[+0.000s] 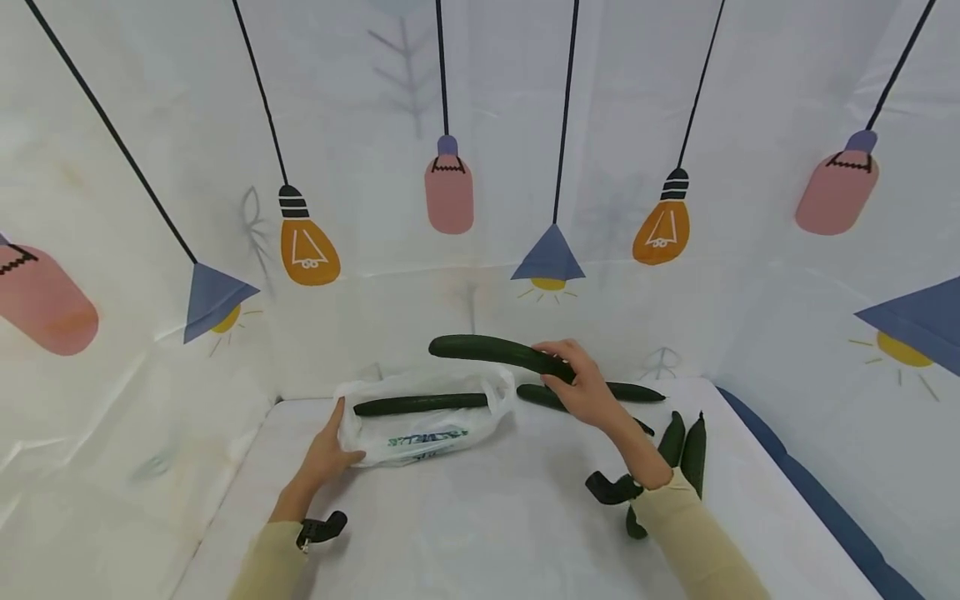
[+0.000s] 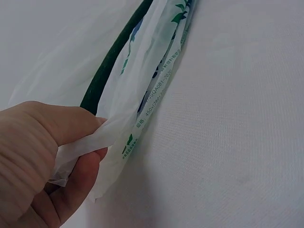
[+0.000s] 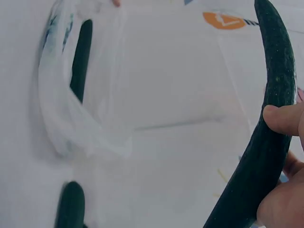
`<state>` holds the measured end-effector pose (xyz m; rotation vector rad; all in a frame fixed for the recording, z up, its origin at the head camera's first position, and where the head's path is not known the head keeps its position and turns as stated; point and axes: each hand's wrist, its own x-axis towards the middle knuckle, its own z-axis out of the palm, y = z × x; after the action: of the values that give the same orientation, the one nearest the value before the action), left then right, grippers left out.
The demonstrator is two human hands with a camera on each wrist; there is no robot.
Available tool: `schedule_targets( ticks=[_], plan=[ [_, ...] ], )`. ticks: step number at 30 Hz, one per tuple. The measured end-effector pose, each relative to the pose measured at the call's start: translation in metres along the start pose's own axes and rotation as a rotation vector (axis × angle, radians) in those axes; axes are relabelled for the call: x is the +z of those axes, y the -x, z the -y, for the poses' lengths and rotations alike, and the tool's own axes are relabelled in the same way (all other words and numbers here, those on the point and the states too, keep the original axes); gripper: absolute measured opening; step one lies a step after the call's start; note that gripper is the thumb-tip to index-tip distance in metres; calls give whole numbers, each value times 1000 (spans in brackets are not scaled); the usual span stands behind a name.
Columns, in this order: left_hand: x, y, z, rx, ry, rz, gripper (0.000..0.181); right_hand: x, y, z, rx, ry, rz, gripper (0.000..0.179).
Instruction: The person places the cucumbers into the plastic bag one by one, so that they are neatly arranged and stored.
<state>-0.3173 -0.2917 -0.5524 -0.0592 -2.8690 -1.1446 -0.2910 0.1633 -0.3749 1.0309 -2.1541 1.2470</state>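
Note:
A white plastic bag [image 1: 431,440] with green print lies on the table, with one cucumber [image 1: 420,404] in it. My left hand [image 1: 327,450] is at the bag's left end; in the left wrist view its thumb and fingers pinch the thin plastic [image 2: 90,142] near the cucumber's end. My right hand [image 1: 581,387] grips a second, slightly curved cucumber [image 1: 487,348] near one end and holds it raised. This cucumber's free end points left, over the back of the bag. In the right wrist view the thumb lies along the held cucumber [image 3: 275,71].
Behind and below the right hand, more cucumbers [image 1: 540,396] lie on the white table [image 1: 480,533]. Several others [image 1: 694,450] lie at the right, partly hidden by the right forearm. A white sheet printed with lamps [image 1: 480,308] rises behind the table.

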Motion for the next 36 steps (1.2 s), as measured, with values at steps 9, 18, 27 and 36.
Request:
schedule_targets(
  ticks=[9,18,27,36],
  plan=[
    [3,-1,4,5,5,9,116,25,-18,10,41,-62,38,39],
    [2,-1,1,5,10,0,117,41,-35,18,-52,-96,37,39],
    [4,-1,-1,0,11,-5,117,57,-45,25,-106,-148,30,39],
    [5,3,-4,-25,9,1,117,78,-46,16,-118,-186,44,39]
  ],
)
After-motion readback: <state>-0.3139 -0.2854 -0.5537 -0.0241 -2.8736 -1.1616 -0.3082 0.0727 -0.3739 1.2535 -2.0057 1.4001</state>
